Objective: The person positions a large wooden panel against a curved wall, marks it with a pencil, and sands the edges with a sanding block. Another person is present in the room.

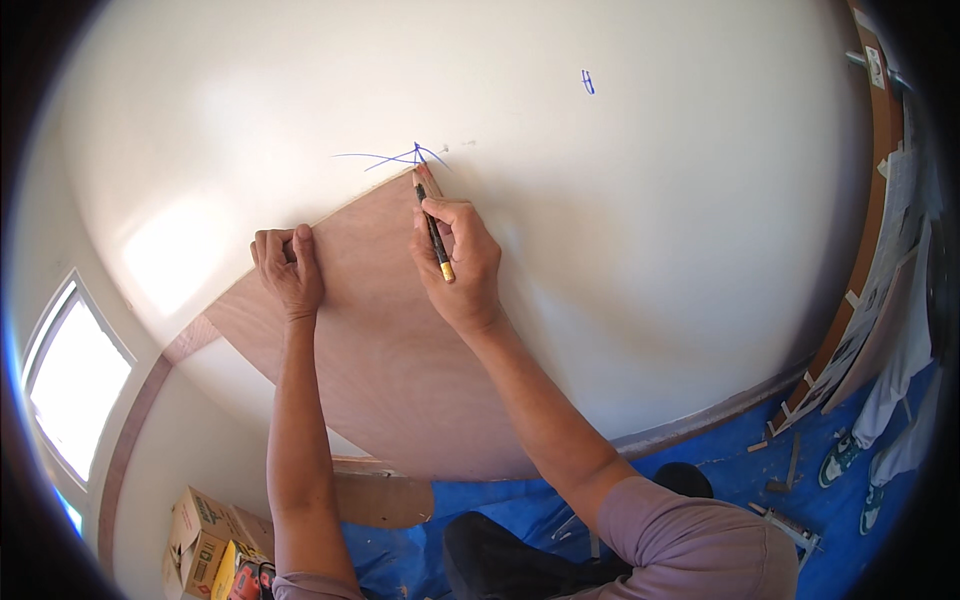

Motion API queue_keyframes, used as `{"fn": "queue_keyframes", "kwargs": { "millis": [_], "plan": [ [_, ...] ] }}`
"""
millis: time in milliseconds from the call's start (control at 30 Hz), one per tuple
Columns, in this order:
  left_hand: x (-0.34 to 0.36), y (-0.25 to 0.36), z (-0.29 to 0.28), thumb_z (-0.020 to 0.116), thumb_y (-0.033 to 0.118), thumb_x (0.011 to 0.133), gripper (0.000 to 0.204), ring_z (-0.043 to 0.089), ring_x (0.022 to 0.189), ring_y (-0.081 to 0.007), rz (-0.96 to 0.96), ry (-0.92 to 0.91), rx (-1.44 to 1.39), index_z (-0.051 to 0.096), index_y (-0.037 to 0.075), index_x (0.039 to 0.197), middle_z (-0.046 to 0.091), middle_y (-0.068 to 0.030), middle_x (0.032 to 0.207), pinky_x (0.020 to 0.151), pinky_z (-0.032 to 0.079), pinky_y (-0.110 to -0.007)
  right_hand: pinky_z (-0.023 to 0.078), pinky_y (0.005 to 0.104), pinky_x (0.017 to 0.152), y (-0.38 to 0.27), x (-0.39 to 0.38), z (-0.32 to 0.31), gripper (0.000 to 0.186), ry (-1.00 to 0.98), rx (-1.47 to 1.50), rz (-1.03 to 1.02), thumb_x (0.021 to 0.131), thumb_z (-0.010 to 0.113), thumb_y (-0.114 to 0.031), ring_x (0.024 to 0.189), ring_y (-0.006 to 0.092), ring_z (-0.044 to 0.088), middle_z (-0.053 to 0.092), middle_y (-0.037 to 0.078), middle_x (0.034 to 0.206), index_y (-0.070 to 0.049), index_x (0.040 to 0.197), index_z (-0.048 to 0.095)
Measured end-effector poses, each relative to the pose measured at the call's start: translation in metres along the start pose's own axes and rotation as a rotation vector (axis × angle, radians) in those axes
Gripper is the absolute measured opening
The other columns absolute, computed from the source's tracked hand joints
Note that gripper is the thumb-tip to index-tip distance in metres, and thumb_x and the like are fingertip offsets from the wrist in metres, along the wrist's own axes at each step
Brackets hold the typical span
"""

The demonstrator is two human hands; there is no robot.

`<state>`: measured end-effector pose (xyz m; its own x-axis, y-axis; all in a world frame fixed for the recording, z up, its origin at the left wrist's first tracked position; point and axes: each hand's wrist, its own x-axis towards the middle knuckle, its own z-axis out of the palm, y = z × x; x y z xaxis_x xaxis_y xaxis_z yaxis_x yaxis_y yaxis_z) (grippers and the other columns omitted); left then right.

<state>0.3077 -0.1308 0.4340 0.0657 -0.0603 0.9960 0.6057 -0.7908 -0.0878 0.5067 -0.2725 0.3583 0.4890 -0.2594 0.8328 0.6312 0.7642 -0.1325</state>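
A reddish plywood sheet (370,360) rests against the white wall (660,250), its top corner beside crossed blue lines (395,157) drawn on the wall. My left hand (288,268) grips the sheet's sloping top edge with curled fingers. My right hand (460,255) holds a black pencil (432,230) with a gold-coloured end, its tip at that upper corner. A small blue mark (588,82) is higher on the wall.
A bright window (75,370) is at left, above cardboard boxes (200,530) and a red tool (248,580). Blue sheeting (750,470) covers the floor, with a caulking gun (800,530). At right, boards (855,310) lean near another person's legs (880,440).
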Motion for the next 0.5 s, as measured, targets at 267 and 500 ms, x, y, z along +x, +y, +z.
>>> {"fn": "queue_keyframes", "kwargs": {
  "millis": [267,500],
  "plan": [
    [-0.0005,-0.0012,-0.0018,0.071,0.043,0.108,0.044,0.050,0.087,-0.0264,0.002,-0.008,0.020,0.064,0.006,0.085,0.055,-0.0066,0.086,0.079,0.043,-0.042,0.062,0.0445,0.084,-0.0005,-0.0015,-0.0011,0.029,0.001,0.021,0.047,0.095,0.079,0.004,0.097,0.0351,0.075,0.075,0.018,0.108,-0.002,0.118,0.063],
    [-0.0041,0.0006,-0.0084,0.071,0.040,0.108,0.042,0.050,0.088,-0.0262,-0.021,-0.024,0.004,0.064,0.006,0.085,0.056,-0.0067,0.087,0.080,0.043,-0.042,0.063,0.0351,0.078,-0.0038,-0.0044,-0.0020,0.031,0.013,-0.048,-0.035,0.094,0.080,0.008,0.088,0.0224,0.077,0.076,0.014,0.109,0.000,0.120,0.065]
  ]
}}
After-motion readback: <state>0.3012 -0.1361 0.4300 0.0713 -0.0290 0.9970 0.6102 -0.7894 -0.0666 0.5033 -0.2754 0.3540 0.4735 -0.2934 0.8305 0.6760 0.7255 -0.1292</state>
